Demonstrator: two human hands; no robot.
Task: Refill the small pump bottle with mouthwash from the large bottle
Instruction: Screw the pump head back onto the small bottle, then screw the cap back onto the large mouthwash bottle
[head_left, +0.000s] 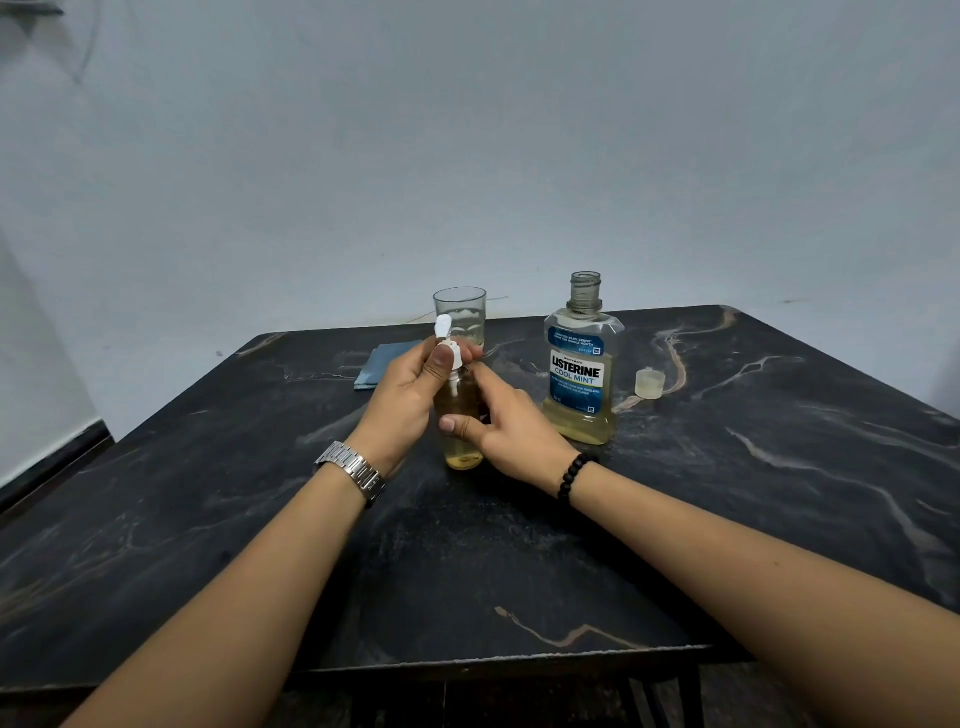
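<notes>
Left hand (415, 387) curled round white pump head (451, 347), thumb pressed against collar. Right hand (506, 423) gripping body of small pump bottle (461, 415), thumb across front. Bottle upright at worktop (779, 493) centre, amber liquid filling most of it. Judged light, stiff clear plastic, slippery if wet; best held at mid-body while collar is turned.

At 2 o'clock, near: large mouthwash bottle (582, 374), uncapped, roughly a quarter full; heavier, best gripped at waist. Label legible: "LISTERINE COOL MINT". Its cap (650, 383) just beyond, inverted. At 12 o'clock: clear tumbler (460, 317). At 10 o'clock: folded blue cloth (382, 366).
</notes>
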